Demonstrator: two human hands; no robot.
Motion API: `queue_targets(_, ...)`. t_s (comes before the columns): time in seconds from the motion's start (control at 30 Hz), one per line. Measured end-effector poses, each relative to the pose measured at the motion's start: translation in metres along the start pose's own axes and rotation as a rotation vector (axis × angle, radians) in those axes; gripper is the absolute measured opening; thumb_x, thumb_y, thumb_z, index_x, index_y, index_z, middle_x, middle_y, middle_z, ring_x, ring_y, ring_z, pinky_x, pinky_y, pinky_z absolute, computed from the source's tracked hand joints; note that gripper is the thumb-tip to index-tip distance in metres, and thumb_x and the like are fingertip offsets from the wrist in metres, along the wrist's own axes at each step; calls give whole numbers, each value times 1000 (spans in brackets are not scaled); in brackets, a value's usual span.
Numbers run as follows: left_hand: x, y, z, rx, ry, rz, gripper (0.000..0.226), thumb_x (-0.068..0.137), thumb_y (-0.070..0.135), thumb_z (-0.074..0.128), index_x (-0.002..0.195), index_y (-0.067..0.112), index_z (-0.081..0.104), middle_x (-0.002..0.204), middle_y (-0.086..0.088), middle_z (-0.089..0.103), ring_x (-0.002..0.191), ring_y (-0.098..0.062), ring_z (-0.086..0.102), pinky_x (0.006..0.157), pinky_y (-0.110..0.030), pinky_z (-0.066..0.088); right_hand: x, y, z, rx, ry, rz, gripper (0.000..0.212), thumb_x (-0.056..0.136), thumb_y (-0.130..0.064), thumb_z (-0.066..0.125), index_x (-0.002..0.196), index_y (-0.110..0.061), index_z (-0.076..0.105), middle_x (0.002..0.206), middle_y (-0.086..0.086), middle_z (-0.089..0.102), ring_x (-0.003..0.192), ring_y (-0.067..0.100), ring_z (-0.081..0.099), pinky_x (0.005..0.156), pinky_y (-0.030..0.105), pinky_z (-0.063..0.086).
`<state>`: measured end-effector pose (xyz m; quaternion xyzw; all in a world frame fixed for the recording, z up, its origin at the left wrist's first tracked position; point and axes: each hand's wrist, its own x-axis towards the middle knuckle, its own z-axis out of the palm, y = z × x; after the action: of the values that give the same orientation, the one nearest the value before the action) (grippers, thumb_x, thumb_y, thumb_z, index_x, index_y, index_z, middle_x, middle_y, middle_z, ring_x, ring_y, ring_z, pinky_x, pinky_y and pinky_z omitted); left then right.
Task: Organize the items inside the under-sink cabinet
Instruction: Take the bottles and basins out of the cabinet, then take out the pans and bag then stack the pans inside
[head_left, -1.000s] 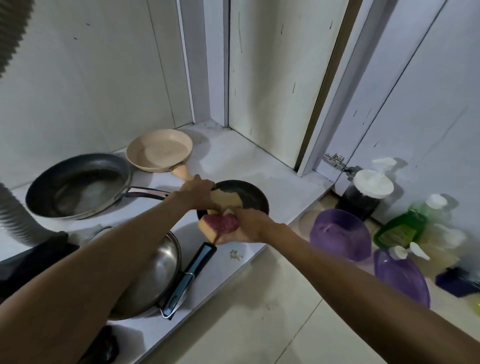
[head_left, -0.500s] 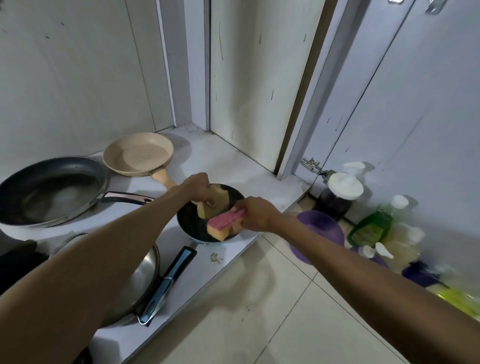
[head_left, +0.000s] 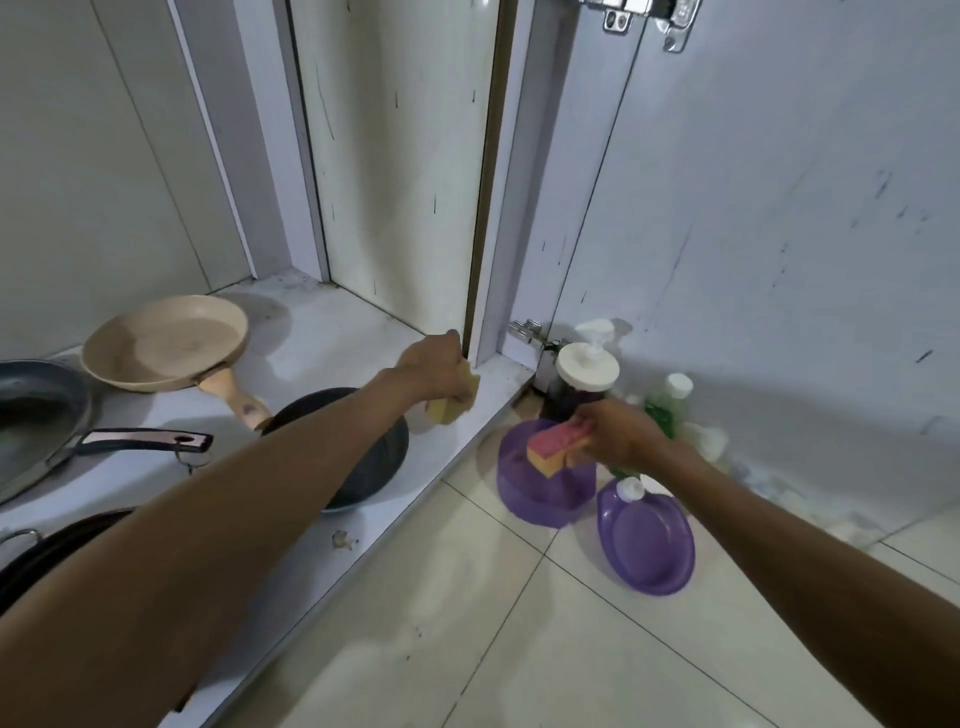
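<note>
— Where are the sponges?

— One in each hand. The left hand, at the centre of the frame, has its fingers clenched round a plain yellow sponge, held just above the cabinet floor near its front right corner. The right hand, right of centre, pinches a pink-topped sponge by one end, outside the cabinet and over a purple bowl on the tiled floor.

— Any writing on them?

— None that can be read. The green bottle behind the right hand is too blurred to read.

— What else stands there?

— A dark pump bottle with a wide white cap, by the door hinge. A shallow purple dish lies open side up, just beside the bowl. What the bowl holds, I cannot tell.

— And inside the cabinet?

— A black pan under the left forearm, a beige pan with a wooden handle at mid left, and a grey pan at the left edge.
</note>
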<state>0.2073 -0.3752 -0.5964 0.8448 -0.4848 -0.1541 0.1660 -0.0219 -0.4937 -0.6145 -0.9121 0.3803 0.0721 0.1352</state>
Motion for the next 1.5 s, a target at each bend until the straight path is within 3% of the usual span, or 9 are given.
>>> queue_targets(0.13, 11, 35, 26, -33, -68, 77, 41, 74, 27, 75, 100, 12, 48, 102, -8, 59, 91, -26, 55, 64, -30, 39, 0, 20, 7, -54, -17, 21, 48, 68, -40, 84, 110, -30, 65, 109, -2, 63, 95, 20, 58, 80, 30, 48)
queue_targets(0.3, 17, 63, 62, -44, -180, 117, 51, 71, 30, 80, 108, 10, 51, 105, -7, 56, 97, -26, 54, 72, -33, 42, 3, 29, 18, -137, 3, -15, 52, 76, -34, 78, 124, -27, 60, 117, 7, 56, 110, 27, 55, 90, 34, 46)
queue_targets(0.47, 17, 73, 98, -32, -260, 169, 41, 78, 24, 73, 108, 8, 51, 112, -8, 59, 99, -27, 56, 74, -35, 42, 3, 33, 30, -144, -15, -55, 35, 80, -24, 70, 115, -25, 65, 113, 5, 63, 107, 27, 59, 77, 31, 46)
queue_targets(0.53, 18, 71, 107, -23, -255, 203, 51, 78, 28, 73, 119, 10, 47, 110, -6, 58, 103, -26, 57, 74, -31, 42, 5, 34, 32, -136, -12, -63, 33, 80, -25, 69, 113, -26, 65, 111, 3, 65, 105, 25, 60, 71, 28, 41)
queue_targets(0.73, 26, 55, 106, 65, -244, 152, 46, 81, 31, 69, 119, 11, 52, 116, -6, 59, 105, -25, 56, 77, -31, 43, 8, 28, 24, -55, -32, -45, 71, 80, -29, 70, 144, -24, 41, 126, 5, 58, 116, 26, 56, 89, 34, 48)
queue_targets(1.03, 7, -16, 54, 42, -36, -2, 47, 84, 38, 67, 123, 16, 52, 125, -9, 51, 111, -24, 51, 89, -34, 44, 19, -26, 24, -11, 28, -193, 69, 88, -43, 63, 147, -21, 35, 139, 6, 47, 127, 27, 45, 96, 41, 45)
queue_targets(1.27, -73, -103, -2, 132, 244, -245, 66, 84, 44, 67, 137, 14, 41, 138, -13, 38, 127, -31, 37, 100, -48, 37, 28, -122, 54, 283, -91, -269, 109, 80, -77, 52, 156, -22, -4, 163, 11, 10, 146, 35, 21, 114, 53, 30)
queue_targets(1.37, -116, -149, -14, 114, 318, -372, 74, 82, 49, 68, 139, 13, 37, 143, -15, 35, 131, -35, 34, 104, -52, 35, 30, -161, 74, 481, -141, -233, 119, 75, -76, 59, 155, -23, -12, 164, 12, 1, 148, 37, 14, 115, 55, 26)
queue_targets(1.5, -173, -199, -28, 143, 393, -541, 72, 84, 47, 66, 141, 15, 36, 143, -15, 40, 130, -36, 38, 105, -50, 35, 38, -199, 102, 701, -105, -65, 114, 80, -62, 67, 156, -18, -6, 160, 15, 15, 143, 38, 28, 110, 51, 36)
